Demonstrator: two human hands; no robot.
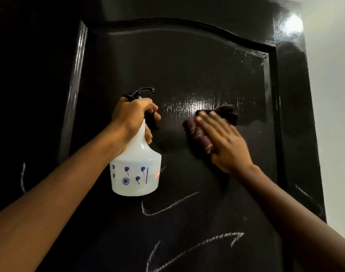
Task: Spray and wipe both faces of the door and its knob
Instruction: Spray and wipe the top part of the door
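- The door (187,65) fills nearly the whole view: glossy black, with a raised moulding that arches over a sunken middle panel.
- The left hand (132,118) grips a spray bottle (136,165) by its narrow neck, fingers curled round it just under the black spray head. The bottle hangs upright in front of the left half of the panel, its nozzle pointing right.
- The bottle is cloudy white plastic with small blue flower prints and a little red-edged label on its right side. Whether it touches the door cannot be told.
- The right hand (224,142) lies flat with straight fingers, pressing a cloth (193,130) against the middle of the panel, to the right of the bottle and well apart from it.
- The cloth is dark reddish brown and bunched. Part of it shows to the left of the fingers, and another part sticks out beyond the fingertips — the rest is hidden under the palm.
- Just above the cloth the panel shines with a bright streaky patch of reflected light, and finer streaks show near the panel's upper right corner.
- White chalk-like strokes (167,207) curve across the panel below both hands; further ones sit lower down and at the far left.
- A pale wall (334,95) shows past the door's right edge.
- Both forearms are bare and reach up from the bottom corners.
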